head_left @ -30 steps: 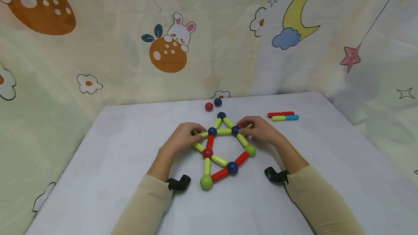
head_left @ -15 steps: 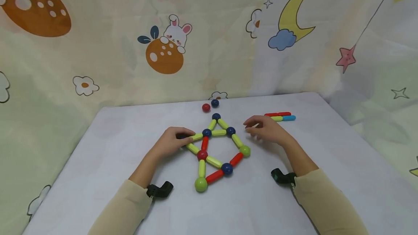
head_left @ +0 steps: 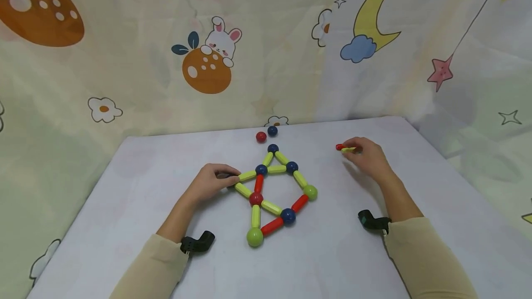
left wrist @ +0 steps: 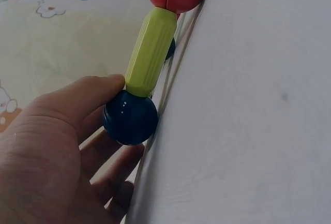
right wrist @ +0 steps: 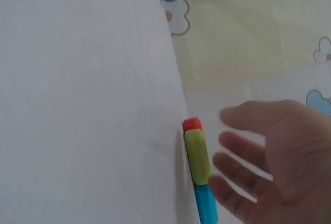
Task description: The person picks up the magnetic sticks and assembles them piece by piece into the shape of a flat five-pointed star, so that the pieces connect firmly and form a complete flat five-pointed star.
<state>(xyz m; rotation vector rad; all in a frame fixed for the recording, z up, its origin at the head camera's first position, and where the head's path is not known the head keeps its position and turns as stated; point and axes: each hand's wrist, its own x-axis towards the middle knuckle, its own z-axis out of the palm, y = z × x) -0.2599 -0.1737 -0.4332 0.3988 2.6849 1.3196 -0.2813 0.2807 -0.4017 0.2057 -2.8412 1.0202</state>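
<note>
Magnetic sticks and balls form a flat figure on the table, with a red ball [head_left: 256,199], green balls and dark blue balls at its joints. At its left corner my left hand [head_left: 209,183] holds a dark blue ball [left wrist: 129,118], the thumb lying where a yellow-green stick [left wrist: 151,53] meets it. My right hand [head_left: 367,158] hovers over loose sticks at the back right, fingers spread and slightly bent. Under it lie a yellow-green stick [right wrist: 197,157], a light blue stick [right wrist: 206,203] and a red stick [right wrist: 192,124], partly hidden by the hand in the head view.
A loose red ball [head_left: 261,137] and a loose dark blue ball [head_left: 272,131] lie near the table's back edge, behind the figure. A patterned cloth [head_left: 266,59] hangs behind the white table [head_left: 324,262].
My right hand has left the figure's upper right ball and moved right to the loose sticks. The left hand has shifted left to the corner ball, and the figure appears slightly further left.
</note>
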